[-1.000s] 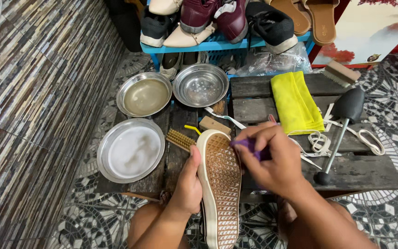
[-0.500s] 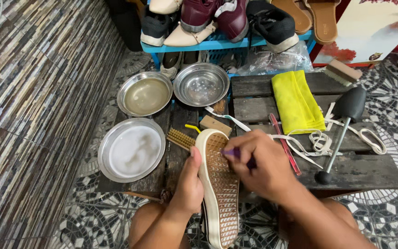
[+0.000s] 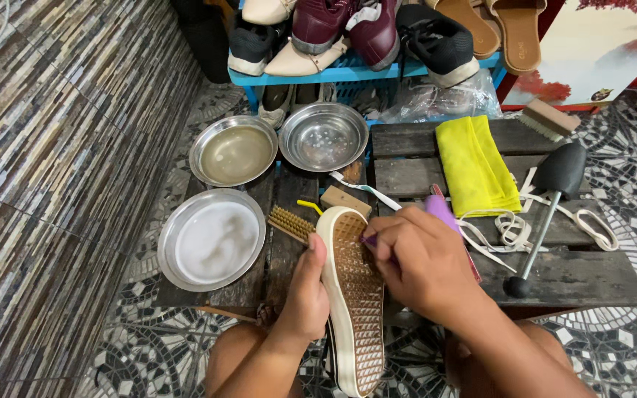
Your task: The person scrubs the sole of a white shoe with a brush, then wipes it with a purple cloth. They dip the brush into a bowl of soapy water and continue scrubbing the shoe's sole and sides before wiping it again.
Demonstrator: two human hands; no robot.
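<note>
shoe (image 3: 355,302): sole up at 6 o'clock, over the lap
left hand (image 3: 306,291): wrapped round shoe's side
right hand (image 3: 418,262): fist pinching purple brush (image 3: 440,208) on sole
progress: scrubbing under way; sole looks brownish, bowl of soapy water (image 3: 211,237) at 9 o'clock

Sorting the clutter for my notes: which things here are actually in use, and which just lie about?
In use: left hand steadying the upturned shoe; right hand holding a purple-handled brush to its sole.

Lying about: yellow cloth, black shoe tree, three metal bowls, white laces.
</note>
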